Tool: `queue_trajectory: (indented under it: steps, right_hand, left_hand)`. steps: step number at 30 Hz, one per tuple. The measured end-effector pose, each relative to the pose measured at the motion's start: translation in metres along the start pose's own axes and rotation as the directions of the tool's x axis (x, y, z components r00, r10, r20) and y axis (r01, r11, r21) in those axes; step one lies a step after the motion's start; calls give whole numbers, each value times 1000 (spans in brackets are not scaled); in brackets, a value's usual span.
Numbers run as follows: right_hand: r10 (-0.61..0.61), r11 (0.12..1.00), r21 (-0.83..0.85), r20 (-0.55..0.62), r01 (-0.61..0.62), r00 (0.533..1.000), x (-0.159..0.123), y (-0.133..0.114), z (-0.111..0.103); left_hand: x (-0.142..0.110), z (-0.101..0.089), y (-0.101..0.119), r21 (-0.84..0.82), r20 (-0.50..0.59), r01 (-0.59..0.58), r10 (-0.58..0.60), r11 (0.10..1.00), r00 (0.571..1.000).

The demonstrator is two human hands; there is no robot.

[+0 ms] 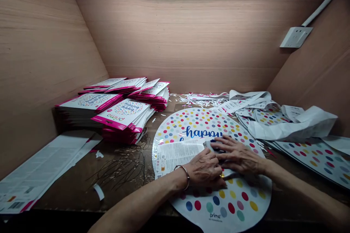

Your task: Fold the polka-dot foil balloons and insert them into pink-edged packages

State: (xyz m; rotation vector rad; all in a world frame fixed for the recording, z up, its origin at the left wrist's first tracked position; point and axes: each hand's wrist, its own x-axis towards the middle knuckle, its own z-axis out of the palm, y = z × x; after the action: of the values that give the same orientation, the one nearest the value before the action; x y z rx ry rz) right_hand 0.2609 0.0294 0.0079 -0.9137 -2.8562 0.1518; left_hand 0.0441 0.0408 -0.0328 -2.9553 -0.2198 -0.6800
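A round white foil balloon (197, 204) with coloured dots, blue "happy" lettering and a small "prima" mark lies flat in front of me. On top of it rests a printed card (177, 156) with fine grey text and a barcode at its left. My left hand (206, 169), a bracelet at its wrist, is closed at the card's right end, fingers curled; what they grip is hidden. My right hand (237, 156) lies with fingers stretched out over the balloon's middle, touching the left hand. A greyish shiny piece (212, 145) shows beside its fingertips; I cannot make out what it is.
Stacks of folded pink-edged cards (90, 102) stand at the back left. Long flat cards (46, 167) lie at the left edge. More dotted balloons (314, 156) are piled at right under crumpled white paper strips (295, 127). Paper scraps (197, 99) litter the back; a socket (296, 37) is on the right wall.
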Motion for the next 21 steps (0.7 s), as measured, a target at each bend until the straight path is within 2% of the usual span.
queue_trajectory:
  steps: [2,5,8,13,15,18,21]
  right_hand:
    - [23,999,43,74,-26,997,7,-8,9]
    - [101,993,60,88,-106,991,13,-16,15]
    - [141,988,58,60,-144,988,17,-21,17]
    - [95,990,100,5,-95,995,31,-30,34]
    - [129,987,106,-41,-124,991,38,-34,41]
    - [249,967,89,-115,-240,962,46,-42,44]
    - [355,935,47,-129,-352,926,50,-49,40]
  left_hand:
    - [-1,0,0,22,-34,-11,12,1000,999]
    - [-2,-2,1,36,-61,-20,23,999,998]
    - [-2,-3,1,41,-62,-18,21,999,998]
    - [-3,-1,2,-14,-118,-27,25,1000,993]
    - [-3,-1,0,-49,-125,-29,22,998,992]
    - [-6,-13,-7,-83,-81,1,-8,997,997]
    - [-17,-40,-15,-158,36,115,-111,981,993]
